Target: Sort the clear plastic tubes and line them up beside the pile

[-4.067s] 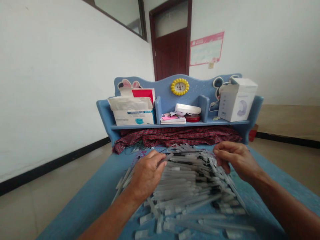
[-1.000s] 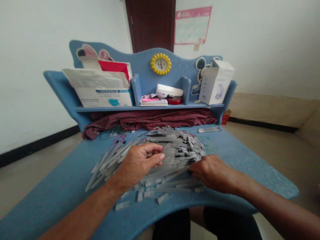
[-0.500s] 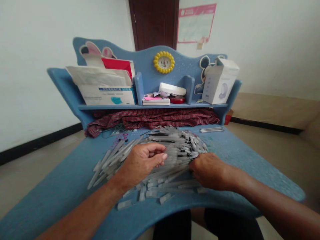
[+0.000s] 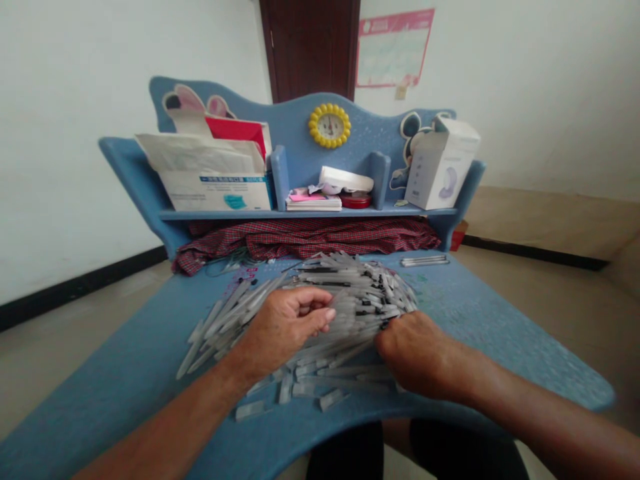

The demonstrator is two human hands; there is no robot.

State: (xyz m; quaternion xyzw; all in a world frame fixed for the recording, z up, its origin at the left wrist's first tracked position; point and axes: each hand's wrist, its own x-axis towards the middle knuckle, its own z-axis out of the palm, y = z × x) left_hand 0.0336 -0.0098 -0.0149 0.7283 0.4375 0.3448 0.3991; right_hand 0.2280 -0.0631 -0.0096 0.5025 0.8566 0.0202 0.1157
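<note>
Translucent pen-like tubes (image 4: 345,327) heaped on the blue table (image 4: 505,347) between our hands, presumably for two-handed reach | axes: middle ones roughly 9-to-3, black parts (image 4: 385,323) toward 3; left ones 7-to-1 | left hand (image 4: 295,321), 8 o'clock: curled, we can't tell whether gripping | right hand (image 4: 423,353), 4 o'clock: fist-like, contents hidden

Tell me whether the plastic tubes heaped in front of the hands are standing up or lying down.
Lying down: the plastic tubes show their long sides, piled loosely across the blue table.
</note>
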